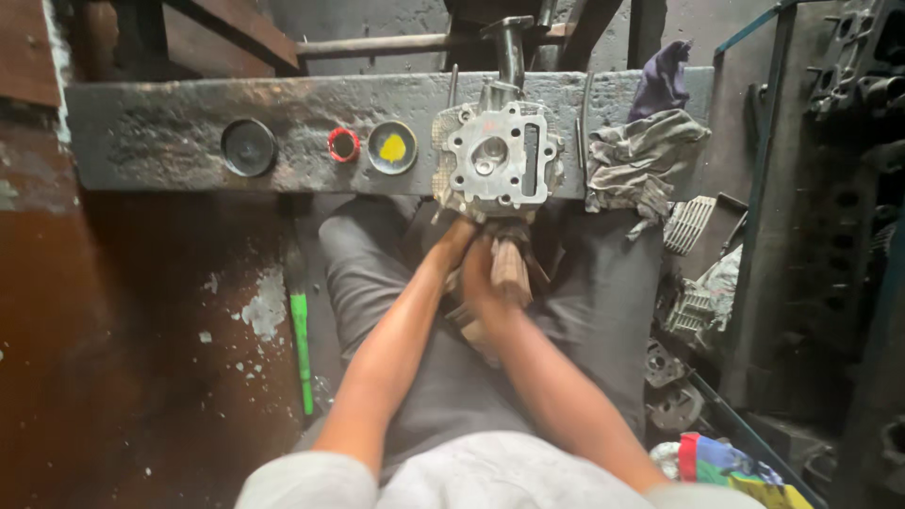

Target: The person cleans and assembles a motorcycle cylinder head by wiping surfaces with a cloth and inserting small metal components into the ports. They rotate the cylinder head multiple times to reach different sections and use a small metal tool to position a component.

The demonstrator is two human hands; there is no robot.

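Cylinder head [497, 155], upper centre: matt cast metal, pale grey. Desk [170, 132]: rough, grimy, blackened. Rag [641, 151], upper right: crumpled grey cloth.

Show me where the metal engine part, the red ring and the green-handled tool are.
metal engine part [497, 155], head view, on its flat grey face.
red ring [344, 144], head view, on its rim, on the bench.
green-handled tool [302, 339], head view, on the green handle.

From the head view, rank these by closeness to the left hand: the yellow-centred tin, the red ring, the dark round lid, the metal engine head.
1. Metal engine head, just above the left hand, at the bench edge.
2. Yellow-centred tin, up and to the left.
3. Red ring, next along to the left.
4. Dark round lid, farthest left on the bench.
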